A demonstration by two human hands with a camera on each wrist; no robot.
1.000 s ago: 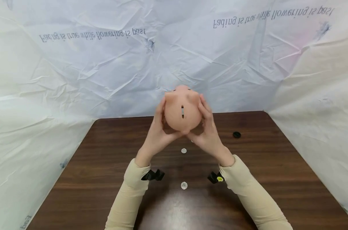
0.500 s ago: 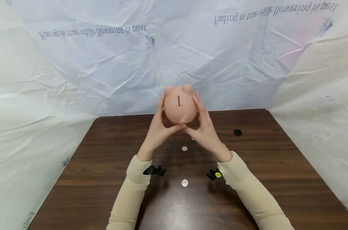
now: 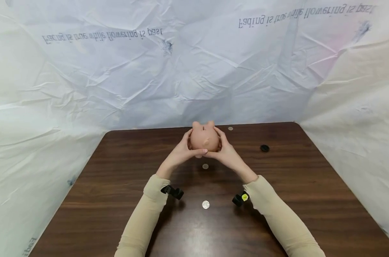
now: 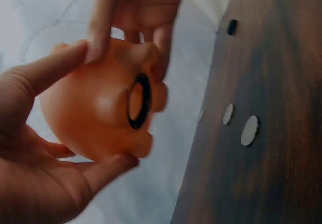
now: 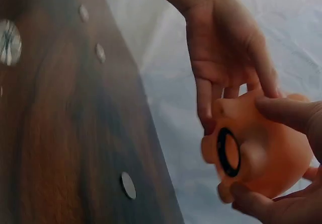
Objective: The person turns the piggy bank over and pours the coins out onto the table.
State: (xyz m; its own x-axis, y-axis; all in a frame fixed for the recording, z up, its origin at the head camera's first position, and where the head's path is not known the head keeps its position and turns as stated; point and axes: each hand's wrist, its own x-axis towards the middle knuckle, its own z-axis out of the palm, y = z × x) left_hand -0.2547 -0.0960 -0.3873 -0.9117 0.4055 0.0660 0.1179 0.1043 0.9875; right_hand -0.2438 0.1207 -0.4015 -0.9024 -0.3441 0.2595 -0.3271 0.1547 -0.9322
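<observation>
Both hands (image 3: 181, 154) (image 3: 227, 154) cup a piggy bank (image 3: 204, 137) by its flanks (likely light, smooth plastic) above the surface (image 3: 117, 171).

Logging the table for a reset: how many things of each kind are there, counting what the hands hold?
Piggy bank: 1, held by the left hand and right hand
Coins: 3
Black plug: 1
Total: 5
</observation>
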